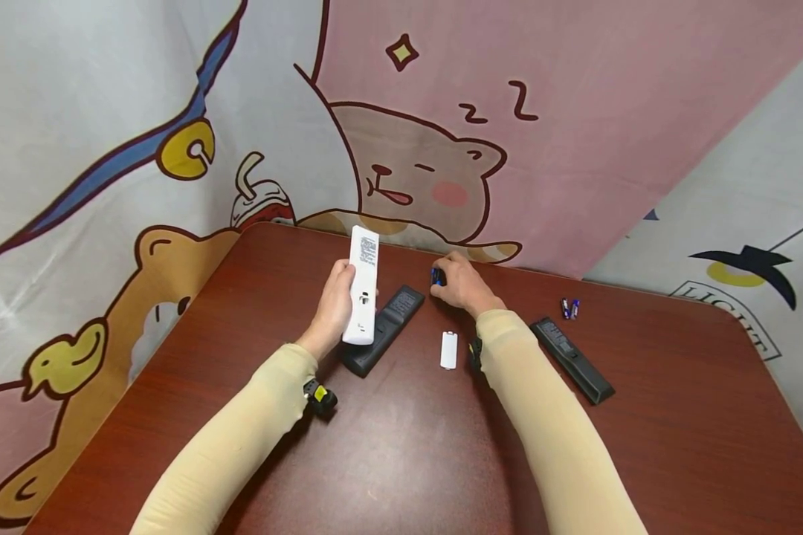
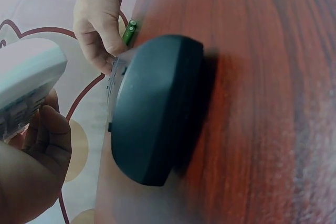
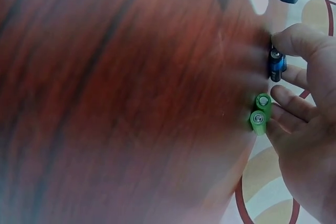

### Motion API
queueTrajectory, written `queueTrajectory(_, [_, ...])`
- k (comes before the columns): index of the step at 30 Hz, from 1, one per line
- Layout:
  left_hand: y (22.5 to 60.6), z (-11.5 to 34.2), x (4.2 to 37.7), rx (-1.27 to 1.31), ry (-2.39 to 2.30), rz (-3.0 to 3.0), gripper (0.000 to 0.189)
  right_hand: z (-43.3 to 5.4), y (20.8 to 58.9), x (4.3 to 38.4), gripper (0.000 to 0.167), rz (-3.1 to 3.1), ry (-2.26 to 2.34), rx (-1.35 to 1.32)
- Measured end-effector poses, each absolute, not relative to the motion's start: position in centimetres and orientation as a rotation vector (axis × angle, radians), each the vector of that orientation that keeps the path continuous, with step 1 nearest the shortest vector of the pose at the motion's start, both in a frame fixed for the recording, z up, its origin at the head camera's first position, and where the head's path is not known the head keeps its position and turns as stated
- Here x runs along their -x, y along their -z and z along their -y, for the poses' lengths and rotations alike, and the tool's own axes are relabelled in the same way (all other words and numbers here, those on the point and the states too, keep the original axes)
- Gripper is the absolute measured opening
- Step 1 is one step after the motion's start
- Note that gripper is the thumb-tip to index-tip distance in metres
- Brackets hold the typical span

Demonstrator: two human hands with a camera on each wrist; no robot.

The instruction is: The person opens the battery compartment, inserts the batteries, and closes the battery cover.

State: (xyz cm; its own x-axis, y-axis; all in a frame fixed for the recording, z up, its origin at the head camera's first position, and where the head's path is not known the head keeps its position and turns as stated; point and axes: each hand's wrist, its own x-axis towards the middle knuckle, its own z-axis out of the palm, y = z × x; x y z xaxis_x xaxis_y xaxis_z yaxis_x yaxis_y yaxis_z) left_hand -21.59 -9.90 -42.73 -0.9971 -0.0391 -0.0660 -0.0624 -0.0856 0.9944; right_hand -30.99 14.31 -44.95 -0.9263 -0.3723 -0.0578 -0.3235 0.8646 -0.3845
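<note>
We have the white remote [image 1: 366, 260] uncovered, seemingly partway through.
Our left hand [image 1: 335, 303] grips it above the desk [image 1: 401, 461], back toward us; our right hand [image 1: 465, 284] pinches the blue batteries [image 3: 275, 70], just beside the green batteries [image 3: 258, 121]. The white cover [image 1: 448, 351] lies off, nearer us. Cover and blue batteries appear left to fit; we cannot tell whether the compartment holds anything.

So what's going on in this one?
A person's left grip holds a white remote, its back toward the head camera. The right grip is at some blue batteries on the table, with green batteries close by; whether it pinches the blue ones is unclear. A white cover and two black remotes also lie there.
</note>
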Motion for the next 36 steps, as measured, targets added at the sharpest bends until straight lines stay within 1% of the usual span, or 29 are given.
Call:
queueTrajectory(8, [42.9, 10.0, 21.6, 0.121, -2.292, -2.122, 0.033, -14.5, 45.2, 31.0, 0.052, -2.923, 0.619, 0.589])
queueTrajectory(21, [43.0, 10.0, 21.6, 0.103, -2.309, -2.111, 0.033, -15.2, 44.4, 30.7, 0.050, -2.926, 0.746, 0.590])
queueTrajectory(36, [42.8, 9.4, 21.6, 0.094, -2.324, -2.092, 0.032, -15.6, 42.8, 28.8, 0.048, -2.911, 0.897, 0.647])
